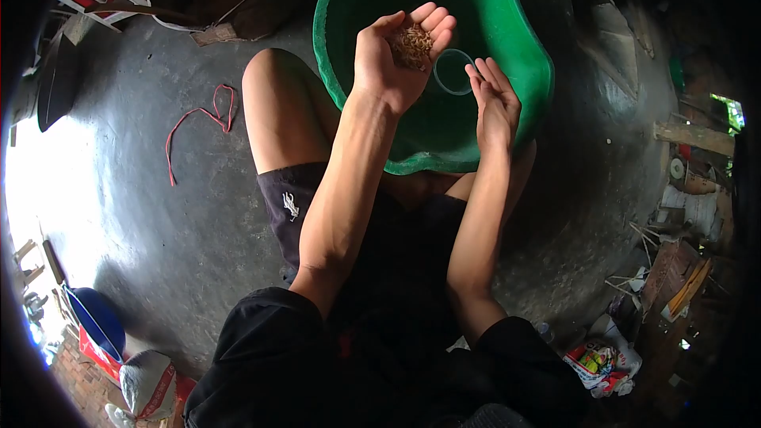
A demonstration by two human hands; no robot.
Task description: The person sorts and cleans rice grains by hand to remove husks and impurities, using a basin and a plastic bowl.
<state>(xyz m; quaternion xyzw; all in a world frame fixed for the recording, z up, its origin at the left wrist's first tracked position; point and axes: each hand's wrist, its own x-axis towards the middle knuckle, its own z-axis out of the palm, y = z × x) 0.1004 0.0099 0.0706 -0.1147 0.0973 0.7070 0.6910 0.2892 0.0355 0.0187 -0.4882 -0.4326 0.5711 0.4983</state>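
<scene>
My left hand (386, 75) is turned palm up over the green plastic basin (523, 24), its fingers slightly curled. A heap of small brown grain-like bits (412, 46) lies cupped in that palm; their exact kind is too fine to tell. Just to the right, my right hand (498, 103) has its thumb and fingers at the edge of a clear round container (453, 73), whose rim shows as a thin ring. The container is close beside the left fingers, above the basin. Its depth cannot be made out.
The basin stands between my bent legs on a dark floor (174, 222). A red string (198, 111) lies to the left. Farther out are a blue basin (97, 321), a white sack (148, 384), a colourful plastic bag (602, 364) and wood pieces (694, 139).
</scene>
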